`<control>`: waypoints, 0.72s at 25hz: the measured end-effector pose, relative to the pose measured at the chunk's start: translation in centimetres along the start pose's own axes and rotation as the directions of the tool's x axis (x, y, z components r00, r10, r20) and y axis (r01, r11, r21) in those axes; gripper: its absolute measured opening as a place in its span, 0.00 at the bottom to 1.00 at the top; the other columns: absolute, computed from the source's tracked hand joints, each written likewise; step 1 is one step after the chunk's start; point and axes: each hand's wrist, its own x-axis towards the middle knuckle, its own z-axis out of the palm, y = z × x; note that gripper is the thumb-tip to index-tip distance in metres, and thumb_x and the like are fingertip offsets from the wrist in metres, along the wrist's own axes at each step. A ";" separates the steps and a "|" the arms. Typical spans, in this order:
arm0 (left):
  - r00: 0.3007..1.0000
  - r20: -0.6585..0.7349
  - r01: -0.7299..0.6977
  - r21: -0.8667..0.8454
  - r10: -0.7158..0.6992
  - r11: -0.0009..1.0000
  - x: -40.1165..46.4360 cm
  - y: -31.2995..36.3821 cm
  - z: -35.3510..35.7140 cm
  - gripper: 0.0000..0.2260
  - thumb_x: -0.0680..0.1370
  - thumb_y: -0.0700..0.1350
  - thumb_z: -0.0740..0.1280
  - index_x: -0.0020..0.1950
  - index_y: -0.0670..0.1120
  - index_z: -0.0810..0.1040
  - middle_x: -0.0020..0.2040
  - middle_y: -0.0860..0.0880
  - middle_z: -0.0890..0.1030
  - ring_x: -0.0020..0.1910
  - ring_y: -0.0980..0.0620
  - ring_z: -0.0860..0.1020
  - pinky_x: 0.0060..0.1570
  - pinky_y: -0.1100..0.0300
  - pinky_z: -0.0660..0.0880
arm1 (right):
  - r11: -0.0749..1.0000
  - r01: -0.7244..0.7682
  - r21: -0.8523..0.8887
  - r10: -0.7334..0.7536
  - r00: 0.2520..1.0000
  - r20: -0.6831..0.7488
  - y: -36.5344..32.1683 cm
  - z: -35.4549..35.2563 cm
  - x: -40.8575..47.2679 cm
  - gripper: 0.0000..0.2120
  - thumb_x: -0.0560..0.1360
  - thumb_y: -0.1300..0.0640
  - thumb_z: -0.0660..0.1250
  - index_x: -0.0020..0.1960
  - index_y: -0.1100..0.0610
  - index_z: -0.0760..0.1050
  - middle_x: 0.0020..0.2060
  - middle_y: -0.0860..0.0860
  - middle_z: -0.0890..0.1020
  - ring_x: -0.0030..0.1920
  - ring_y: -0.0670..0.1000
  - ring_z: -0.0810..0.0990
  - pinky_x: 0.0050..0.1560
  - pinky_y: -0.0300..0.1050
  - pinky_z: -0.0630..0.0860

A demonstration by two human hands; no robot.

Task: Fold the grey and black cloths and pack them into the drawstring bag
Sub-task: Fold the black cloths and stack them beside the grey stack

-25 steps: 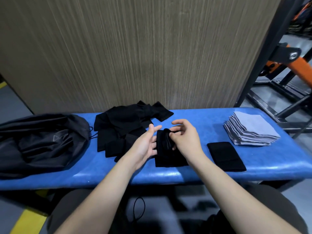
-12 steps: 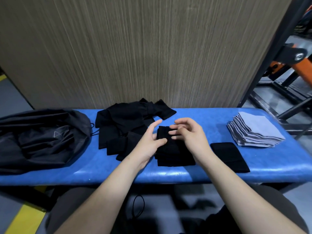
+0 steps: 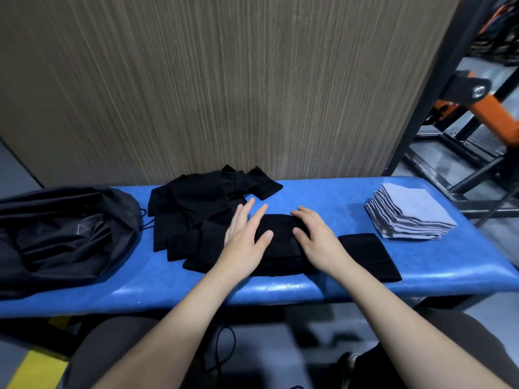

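A folded black cloth (image 3: 280, 242) lies on the blue bench (image 3: 323, 200) in front of me. My left hand (image 3: 245, 240) rests flat on its left side, fingers spread. My right hand (image 3: 316, 237) presses on its right side, fingers curled over the far edge. A loose heap of black cloths (image 3: 202, 209) lies behind and to the left. One folded black cloth (image 3: 368, 255) sits to the right. A stack of folded grey cloths (image 3: 407, 214) is at the far right. The dark drawstring bag (image 3: 61, 237) lies at the bench's left end.
A wood-grain panel (image 3: 224, 80) stands right behind the bench. Black and orange metal frames (image 3: 477, 113) fill the right background. My knees (image 3: 112, 352) are under the bench's near edge.
Both hands have come down from pinching the black cloth's top edge and now lie flat on it. The cloth looks wider and flattened on the bench.
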 end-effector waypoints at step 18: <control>0.972 0.233 -0.147 0.474 0.037 0.868 -0.2 -1.9 0.6 0.44 0.72 0.75 0.39 0.82 0.51 0.39 0.82 0.55 0.39 0.80 0.59 0.36 0.80 0.54 0.39 | 0.907 0.086 -0.412 0.019 0.969 0.245 0.7 0.9 -0.3 0.36 0.76 0.31 0.43 0.81 0.42 0.44 0.80 0.41 0.42 0.80 0.48 0.39 0.79 0.56 0.43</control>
